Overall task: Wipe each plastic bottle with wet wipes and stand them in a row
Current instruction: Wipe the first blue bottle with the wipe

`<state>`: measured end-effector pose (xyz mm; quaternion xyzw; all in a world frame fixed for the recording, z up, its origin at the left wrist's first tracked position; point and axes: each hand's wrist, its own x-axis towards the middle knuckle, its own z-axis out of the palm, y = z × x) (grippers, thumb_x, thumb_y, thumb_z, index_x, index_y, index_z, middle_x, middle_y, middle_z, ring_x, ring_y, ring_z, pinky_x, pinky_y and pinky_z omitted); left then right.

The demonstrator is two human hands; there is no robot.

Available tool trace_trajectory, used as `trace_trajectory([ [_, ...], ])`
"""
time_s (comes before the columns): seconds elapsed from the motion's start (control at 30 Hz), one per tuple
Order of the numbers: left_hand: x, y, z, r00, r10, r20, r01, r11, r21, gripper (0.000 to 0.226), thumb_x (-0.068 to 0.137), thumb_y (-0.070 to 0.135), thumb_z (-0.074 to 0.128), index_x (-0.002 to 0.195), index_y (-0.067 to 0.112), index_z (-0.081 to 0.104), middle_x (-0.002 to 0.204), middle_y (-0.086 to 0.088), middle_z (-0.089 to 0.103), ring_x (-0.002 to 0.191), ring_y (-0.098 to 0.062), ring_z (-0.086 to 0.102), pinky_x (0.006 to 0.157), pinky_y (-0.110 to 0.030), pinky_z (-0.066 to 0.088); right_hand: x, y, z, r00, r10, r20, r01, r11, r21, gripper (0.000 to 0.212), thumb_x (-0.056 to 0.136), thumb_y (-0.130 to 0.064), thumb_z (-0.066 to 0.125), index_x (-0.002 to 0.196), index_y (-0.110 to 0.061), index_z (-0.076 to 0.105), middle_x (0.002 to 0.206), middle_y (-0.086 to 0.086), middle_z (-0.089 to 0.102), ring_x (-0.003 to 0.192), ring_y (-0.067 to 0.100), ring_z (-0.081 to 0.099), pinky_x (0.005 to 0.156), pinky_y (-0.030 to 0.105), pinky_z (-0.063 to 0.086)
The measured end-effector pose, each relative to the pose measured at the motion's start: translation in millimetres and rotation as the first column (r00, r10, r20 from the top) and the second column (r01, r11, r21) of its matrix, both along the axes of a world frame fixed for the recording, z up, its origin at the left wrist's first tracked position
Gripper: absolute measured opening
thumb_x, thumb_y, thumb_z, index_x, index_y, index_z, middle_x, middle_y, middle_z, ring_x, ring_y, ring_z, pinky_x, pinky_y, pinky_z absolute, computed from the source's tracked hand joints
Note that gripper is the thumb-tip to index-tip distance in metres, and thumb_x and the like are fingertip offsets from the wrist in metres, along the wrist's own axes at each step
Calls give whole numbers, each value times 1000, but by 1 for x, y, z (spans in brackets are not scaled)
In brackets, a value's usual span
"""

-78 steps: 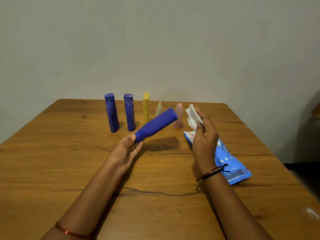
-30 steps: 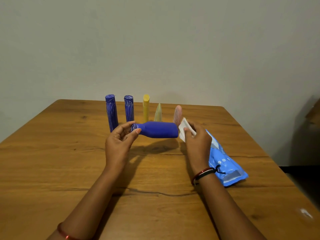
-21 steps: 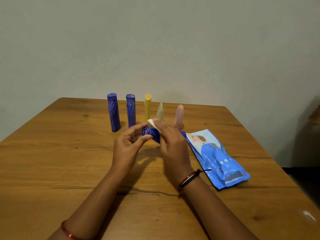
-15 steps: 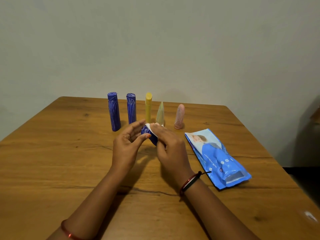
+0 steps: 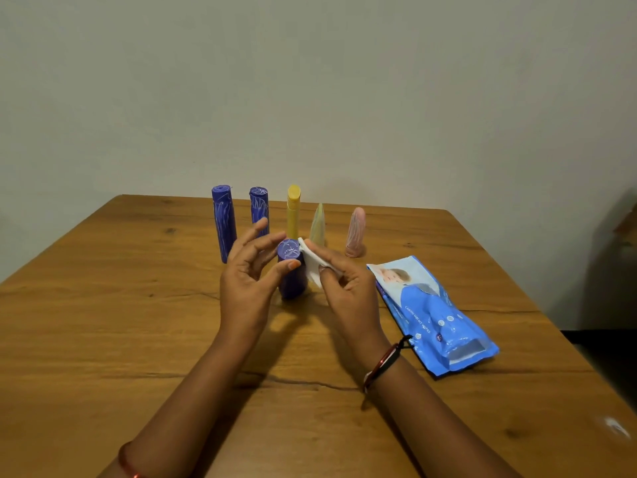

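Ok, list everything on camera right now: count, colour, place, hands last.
Tall blue plastic bottles: two, blue, standing at the row's left end.
Yellow plastic bottle: one, yellow, in the row.
Pale green tube: one, beside the yellow.
Pink ribbed tube: one, row's right end.
Held blue plastic bottle: one, between the hands.
White wet wipe: one, against the held bottle.
Blue wipes pack: one, lying at right.
Wooden table: one, brown.
Left hand: grips the held bottle.
Right hand: pinches the wipe.
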<state>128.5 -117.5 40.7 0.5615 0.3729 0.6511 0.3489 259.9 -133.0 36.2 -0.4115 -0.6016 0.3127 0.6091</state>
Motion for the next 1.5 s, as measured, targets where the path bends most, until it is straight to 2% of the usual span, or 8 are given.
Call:
trace_trajectory([
  [0.4, -6, 2, 3, 997, -73, 31, 75, 995, -64, 37, 71, 26, 65, 109, 22, 63, 98, 13, 70, 94, 0, 66, 77, -15, 52, 1, 9, 20, 989, -64, 135, 58, 997, 52, 38, 91, 4, 49, 122, -14, 62, 116, -8, 63, 97, 2, 61, 76, 8, 46],
  [0.6, -15, 5, 4, 991, -130, 23, 132, 989, -71, 52, 66, 18, 70, 115, 25, 53, 90, 11, 73, 88, -5, 68, 77, -20, 55, 0, 13, 49, 816, -182, 548, -46, 925, 376, 41, 81, 15, 49, 116, -1, 64, 116, 15, 66, 112, 19, 55, 97, -7, 6],
  [0.73, -17, 6, 5, 985, -168, 27, 170, 983, -66, 60, 67, 12, 69, 120, 25, 45, 101, 11, 73, 98, -10, 68, 83, -24, 56, 3, 18, 42, 722, 45, 690, -260, 942, 211, 43, 85, 1, 46, 125, -8, 59, 130, 8, 59, 130, 18, 45, 110, 21, 32],
  [1.07, -20, 12, 1, 984, -172, 53, 176, 979, -102, 55, 67, 16, 70, 113, 26, 42, 88, 3, 73, 87, -11, 69, 76, -22, 55, 23, 15, 42, 785, -10, 619, -195, 945, 262, 40, 79, 3, 41, 104, -5, 72, 109, 8, 70, 114, 19, 60, 109, 11, 24],
  [1.23, -21, 13, 1, 982, -171, 75, 179, 977, -118, 56, 66, 17, 70, 113, 25, 42, 85, 7, 73, 85, -9, 69, 75, -22, 55, 28, 26, 42, 786, -188, 589, 44, 967, 250, 43, 78, -3, 42, 105, -16, 72, 110, -2, 70, 111, 10, 61, 110, 65, 15],
  [1.3, -22, 13, 1, 982, -174, 71, 182, 976, -122, 57, 65, 18, 71, 115, 23, 42, 85, 6, 73, 86, -10, 69, 76, -23, 55, 18, 23, 50, 814, -227, 535, 85, 957, 278, 44, 79, -2, 43, 112, -16, 69, 117, -1, 67, 117, 12, 57, 113, 54, 20],
  [1.4, -22, 13, 0, 981, -177, 75, 185, 975, -121, 57, 66, 18, 71, 115, 23, 43, 87, 3, 73, 87, -13, 69, 76, -24, 56, 1, 15, 58, 777, -234, 584, -9, 924, 382, 42, 79, 11, 49, 114, -4, 66, 119, 12, 65, 120, 16, 51, 103, -2, 7],
  [1.5, -23, 12, -1, 980, -181, 78, 189, 975, -115, 53, 67, 17, 70, 113, 24, 44, 91, 2, 74, 90, -13, 69, 76, -26, 57, -5, 13, 53, 738, -113, 665, -169, 923, 345, 37, 82, 8, 51, 115, -2, 65, 120, 14, 64, 122, 22, 51, 99, -6, 4],
])
